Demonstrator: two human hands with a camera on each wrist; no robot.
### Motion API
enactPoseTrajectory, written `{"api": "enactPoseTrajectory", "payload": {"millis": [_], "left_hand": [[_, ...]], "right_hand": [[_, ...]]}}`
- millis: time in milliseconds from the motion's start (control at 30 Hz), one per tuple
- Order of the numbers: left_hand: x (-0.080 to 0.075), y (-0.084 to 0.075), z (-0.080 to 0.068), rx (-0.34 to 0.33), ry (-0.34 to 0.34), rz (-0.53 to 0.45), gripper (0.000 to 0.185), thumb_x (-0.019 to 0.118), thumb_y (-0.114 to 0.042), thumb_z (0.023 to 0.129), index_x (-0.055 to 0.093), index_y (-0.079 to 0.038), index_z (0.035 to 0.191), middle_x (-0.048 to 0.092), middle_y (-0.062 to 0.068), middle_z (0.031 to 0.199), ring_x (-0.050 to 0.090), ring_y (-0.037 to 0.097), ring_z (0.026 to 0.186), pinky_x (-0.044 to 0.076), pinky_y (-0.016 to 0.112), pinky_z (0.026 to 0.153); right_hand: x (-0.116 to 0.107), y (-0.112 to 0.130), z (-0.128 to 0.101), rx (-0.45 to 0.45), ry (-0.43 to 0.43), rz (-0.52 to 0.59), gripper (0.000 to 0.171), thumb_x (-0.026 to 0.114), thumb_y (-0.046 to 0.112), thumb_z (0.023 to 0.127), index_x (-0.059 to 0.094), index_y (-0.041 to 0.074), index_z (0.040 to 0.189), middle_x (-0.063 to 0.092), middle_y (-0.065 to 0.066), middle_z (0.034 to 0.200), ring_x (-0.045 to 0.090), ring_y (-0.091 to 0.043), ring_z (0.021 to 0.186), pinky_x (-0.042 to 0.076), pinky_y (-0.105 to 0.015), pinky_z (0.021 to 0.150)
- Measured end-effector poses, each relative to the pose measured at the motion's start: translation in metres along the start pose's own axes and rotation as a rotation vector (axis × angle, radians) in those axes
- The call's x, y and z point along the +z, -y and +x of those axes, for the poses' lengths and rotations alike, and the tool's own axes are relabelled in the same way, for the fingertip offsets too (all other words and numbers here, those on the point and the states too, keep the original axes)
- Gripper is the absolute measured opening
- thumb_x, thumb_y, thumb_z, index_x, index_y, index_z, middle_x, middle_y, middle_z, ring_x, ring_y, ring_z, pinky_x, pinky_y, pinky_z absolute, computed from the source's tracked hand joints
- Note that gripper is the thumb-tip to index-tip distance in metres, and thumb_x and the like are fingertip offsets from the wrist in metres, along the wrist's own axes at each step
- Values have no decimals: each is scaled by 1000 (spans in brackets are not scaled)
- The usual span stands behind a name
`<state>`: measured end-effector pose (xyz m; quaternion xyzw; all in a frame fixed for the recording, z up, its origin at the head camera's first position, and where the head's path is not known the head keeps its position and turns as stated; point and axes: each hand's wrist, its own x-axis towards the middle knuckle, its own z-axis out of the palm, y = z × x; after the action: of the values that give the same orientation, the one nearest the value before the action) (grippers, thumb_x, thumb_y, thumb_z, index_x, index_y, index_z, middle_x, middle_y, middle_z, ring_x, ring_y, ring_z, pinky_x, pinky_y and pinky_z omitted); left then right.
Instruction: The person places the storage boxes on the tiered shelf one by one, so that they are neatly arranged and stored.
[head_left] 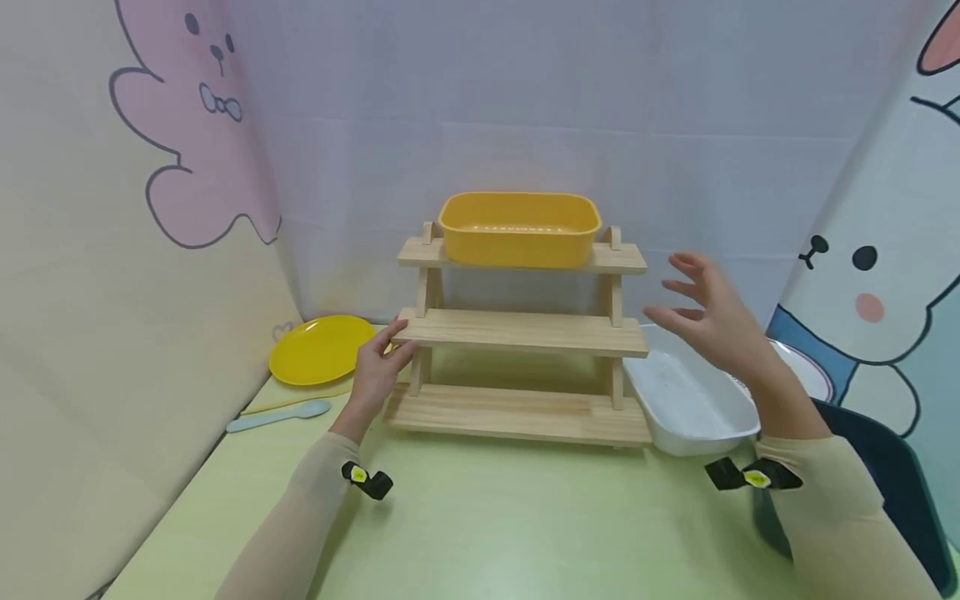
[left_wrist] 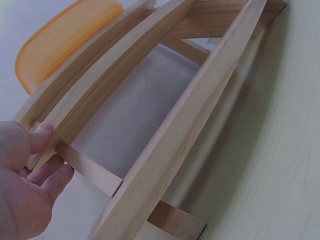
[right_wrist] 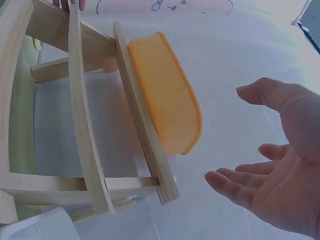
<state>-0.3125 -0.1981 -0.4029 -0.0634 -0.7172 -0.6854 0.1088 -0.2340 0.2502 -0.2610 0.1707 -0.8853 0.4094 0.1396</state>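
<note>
A three-tier wooden shelf rack (head_left: 517,332) stands upright on the table. At the left end of its middle board is my left hand (head_left: 378,367), thumb above and fingers beneath, pinching the board; the same hand (left_wrist: 30,180) shows close up in the left wrist view. On the top board rests a yellow rectangular basin (head_left: 521,248). My right hand (head_left: 712,317) hovers in the air to the right of the rack, holding nothing. Its thumb and fingers are spread apart, and the right wrist view has this hand (right_wrist: 280,160) apart from the basin (right_wrist: 167,95).
Left of the rack lie a yellow plate (head_left: 318,354) and a pale blue utensil (head_left: 279,415). A white rectangular dish (head_left: 693,400) sits at the right, with a white plate (head_left: 802,371) behind it. A dark green container (head_left: 877,433) stands by my right forearm. Curtains hang behind.
</note>
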Motion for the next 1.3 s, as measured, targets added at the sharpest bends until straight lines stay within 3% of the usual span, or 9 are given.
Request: {"api": "enactPoseTrajectory", "payload": {"millis": [167,367,533,733,900,1167,1300], "left_hand": [[0,2,-1,-2,11,7,51,67,-14,97,52,-7,145,32,2,161,55,30,129,52,24,94],[-1,3,0,1,-6,0,51,69,-14,96,53,-7,144,33,1,161,55,30,128,53,24,93],[0,3,0,2,20,-16,51,68,-12,96,52,-5,144,32,2,161,55,31,128,53,26,94],[-1,4,-2,5,-11,7,51,69,-15,95,53,-8,144,34,1,160,56,30,128,53,24,93],[0,4,-1,6,-15,20,52,69,-17,95,54,-9,144,34,0,160,55,29,129,52,24,93],[-1,3,1,-7,-10,61,53,69,-22,96,53,-12,145,33,-2,160,55,27,130,51,24,95],[0,3,1,-9,-8,52,52,68,-20,96,53,-11,145,33,-2,161,55,28,130,51,23,94]], "right_hand": [[-1,-16,-30,45,-12,-54,85,69,28,96,15,4,157,25,-23,159,40,-48,135,42,-67,99],[-10,-40,-54,121,63,-144,88,68,36,96,17,-1,156,28,-33,154,41,-57,128,44,-70,93],[-25,-72,-69,174,134,-258,78,67,39,96,31,-5,150,38,-35,145,44,-59,123,50,-70,87],[-32,-97,-72,162,295,-344,73,70,42,93,43,-6,141,48,-33,138,43,-56,123,48,-71,87],[-33,-113,-71,198,341,-389,83,75,47,88,42,-8,142,47,-37,137,47,-53,120,47,-70,89],[-30,-131,-76,232,458,-371,82,79,45,84,47,-6,139,48,-36,136,51,-48,117,48,-66,87],[-30,-134,-77,239,455,-401,85,82,47,80,49,-11,133,50,-35,131,52,-47,114,49,-66,87]]}}
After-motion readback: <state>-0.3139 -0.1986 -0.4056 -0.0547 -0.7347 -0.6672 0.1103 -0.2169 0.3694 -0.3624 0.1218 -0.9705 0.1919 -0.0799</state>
